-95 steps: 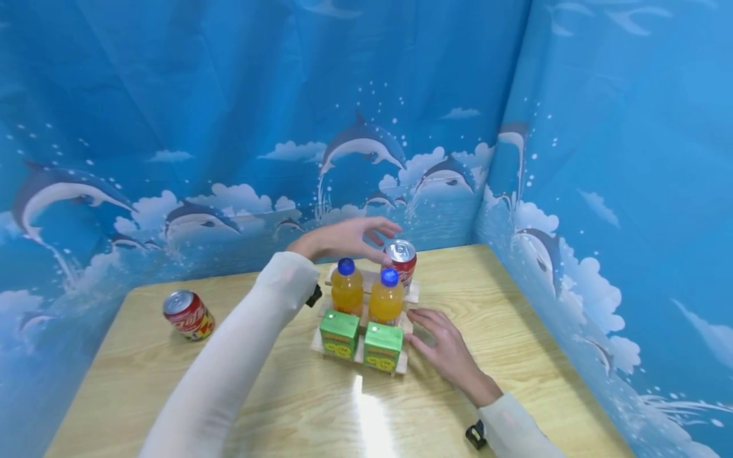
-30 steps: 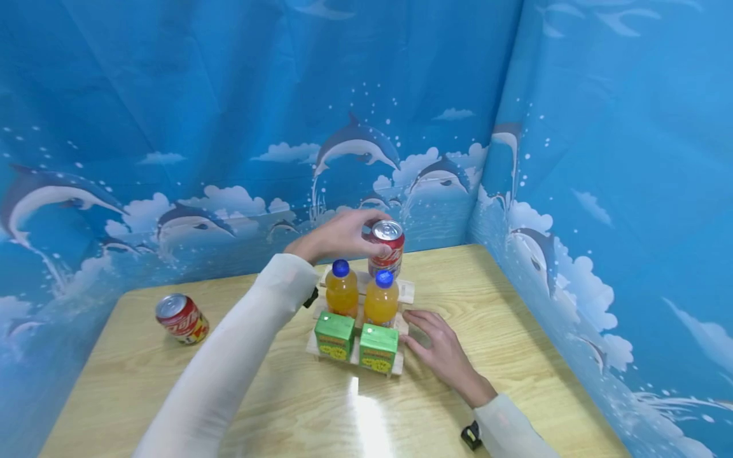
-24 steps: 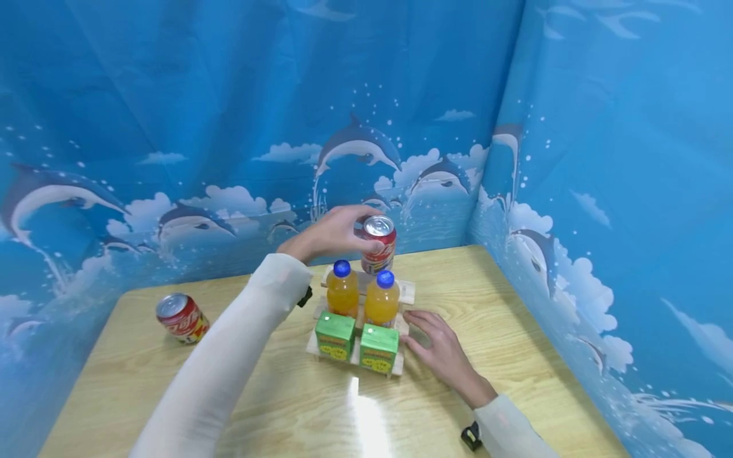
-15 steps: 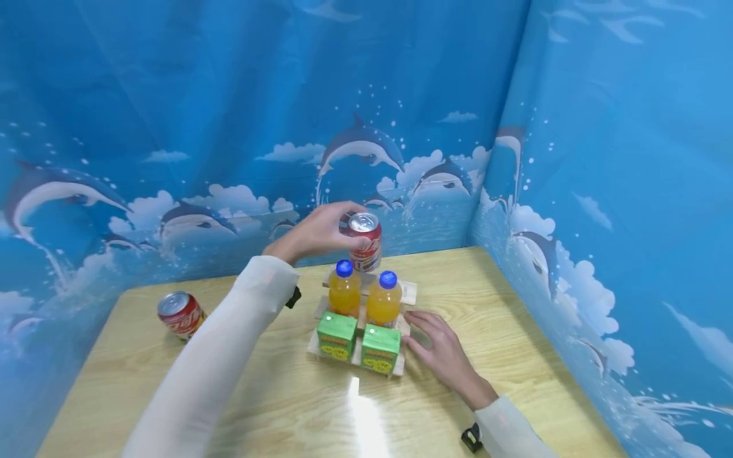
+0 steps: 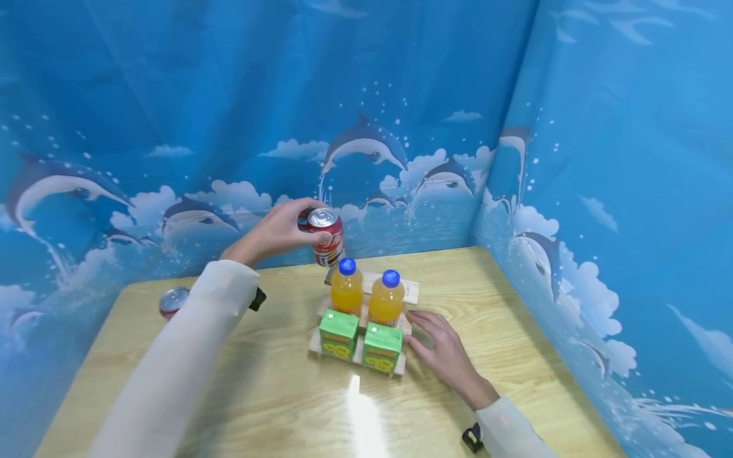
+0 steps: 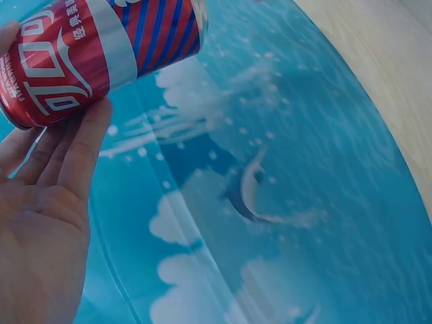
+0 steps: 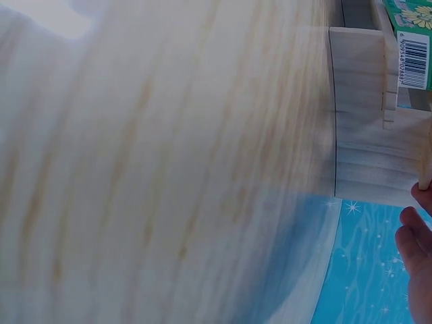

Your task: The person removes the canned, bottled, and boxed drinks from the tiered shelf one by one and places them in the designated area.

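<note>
My left hand (image 5: 277,235) grips a red cola can (image 5: 329,242) by its sides, thumb in front, raised behind the left end of a stepped wooden rack (image 5: 410,291). In the left wrist view the can (image 6: 74,57) lies across the fingers. Two orange juice bottles (image 5: 347,294) with blue caps stand on the rack's middle step. Two green drink cartons (image 5: 338,335) are on the front step. My right hand (image 5: 445,353) rests its fingertips against the rack's right side; in the right wrist view they meet the wooden side panel (image 7: 374,145).
Another red can (image 5: 173,301) stands at the left of the wood-grain table (image 5: 275,394), mostly hidden behind my left forearm. Blue dolphin-print curtains (image 5: 258,95) hang along the table's back and right edges.
My left hand has taken hold of the can on the rack's top step, lifted it and carried it left. The left forearm now covers most of the other can. My right hand stays put.
</note>
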The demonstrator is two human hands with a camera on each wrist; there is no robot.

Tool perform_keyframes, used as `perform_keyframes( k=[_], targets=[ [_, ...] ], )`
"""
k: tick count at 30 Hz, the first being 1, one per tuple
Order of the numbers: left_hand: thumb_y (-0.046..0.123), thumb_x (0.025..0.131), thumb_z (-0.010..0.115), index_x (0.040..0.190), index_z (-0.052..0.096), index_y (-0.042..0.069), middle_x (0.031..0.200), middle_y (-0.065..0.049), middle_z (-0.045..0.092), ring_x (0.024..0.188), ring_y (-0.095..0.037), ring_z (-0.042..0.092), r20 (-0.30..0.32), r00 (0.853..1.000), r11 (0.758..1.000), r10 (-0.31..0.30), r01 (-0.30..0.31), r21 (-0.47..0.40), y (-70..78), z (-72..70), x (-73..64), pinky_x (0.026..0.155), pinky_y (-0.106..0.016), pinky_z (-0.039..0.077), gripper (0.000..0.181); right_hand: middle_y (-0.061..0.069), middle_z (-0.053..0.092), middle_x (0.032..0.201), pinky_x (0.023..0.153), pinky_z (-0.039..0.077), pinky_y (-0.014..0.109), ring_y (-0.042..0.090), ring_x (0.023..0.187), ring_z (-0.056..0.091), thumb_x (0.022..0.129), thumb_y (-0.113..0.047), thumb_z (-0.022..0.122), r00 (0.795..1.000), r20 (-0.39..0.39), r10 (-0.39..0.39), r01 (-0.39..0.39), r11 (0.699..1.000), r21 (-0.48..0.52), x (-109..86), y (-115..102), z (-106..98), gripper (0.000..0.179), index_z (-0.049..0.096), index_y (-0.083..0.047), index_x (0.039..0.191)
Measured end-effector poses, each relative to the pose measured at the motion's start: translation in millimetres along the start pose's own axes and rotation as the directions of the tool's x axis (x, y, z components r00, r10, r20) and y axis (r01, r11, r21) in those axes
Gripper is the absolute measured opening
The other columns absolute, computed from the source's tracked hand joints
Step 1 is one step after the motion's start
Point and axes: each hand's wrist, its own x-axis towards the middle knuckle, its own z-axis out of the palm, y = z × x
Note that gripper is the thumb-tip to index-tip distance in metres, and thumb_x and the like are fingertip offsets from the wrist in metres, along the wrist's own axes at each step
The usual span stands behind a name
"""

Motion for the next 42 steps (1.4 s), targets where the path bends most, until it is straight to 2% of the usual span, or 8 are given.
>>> perform_keyframes(
  k=[10,18,28,42],
  targets=[
    [0.033,0.097,0.084,0.155,0.054,0.009,0.148,-0.018,0.062,0.132,-0.039,0.063,-0.033,0.998,0.998,-0.053,0.054,0.027,-25.9,-15.1,-25.5,0.105,-0.061,0.060,0.069,0.011,0.072,0.143,0.114,0.056,0.053,0.031,0.133,0.068,0.094,-0.025,0.087,1.000,0.013,0.024,-0.025,1.000,0.009,-0.3,0,0,0.051,0.072,-0.005,0.139],
    [0.041,0.098,0.083,0.158,0.050,0.005,0.149,-0.023,0.060,0.132,-0.043,0.063,-0.016,0.994,0.992,-0.108,0.109,0.056,-50.2,-22.9,-42.7,0.104,-0.062,0.060,0.077,0.011,0.072,0.142,0.114,0.056,0.052,0.031,0.132,0.068,0.094,-0.025,0.087,1.000,0.011,0.025,-0.025,1.000,0.013,0.2,-1,0,0.051,0.072,-0.006,0.138],
    [0.035,0.099,0.083,0.157,0.050,0.004,0.149,-0.026,0.059,0.133,-0.047,0.062,-0.020,0.987,0.986,-0.159,0.159,0.042,-74.9,-25.1,-68.7,0.104,-0.063,0.060,0.073,0.010,0.073,0.142,0.113,0.057,0.052,0.031,0.132,0.069,0.093,-0.026,0.088,1.000,0.006,0.020,-0.020,1.000,0.017,0.2,-1,0,0.051,0.072,-0.006,0.138],
    [0.040,0.098,0.083,0.152,0.053,0.003,0.148,-0.027,0.060,0.134,-0.048,0.061,-0.009,0.975,0.970,-0.220,0.220,0.102,-99.6,-23.6,-95.5,0.107,-0.066,0.057,0.072,0.010,0.073,0.142,0.113,0.057,0.052,0.031,0.131,0.069,0.093,-0.026,0.088,1.000,0.006,0.015,-0.015,1.000,0.025,0.2,-1,-1,0.051,0.072,-0.007,0.138]
  ],
)
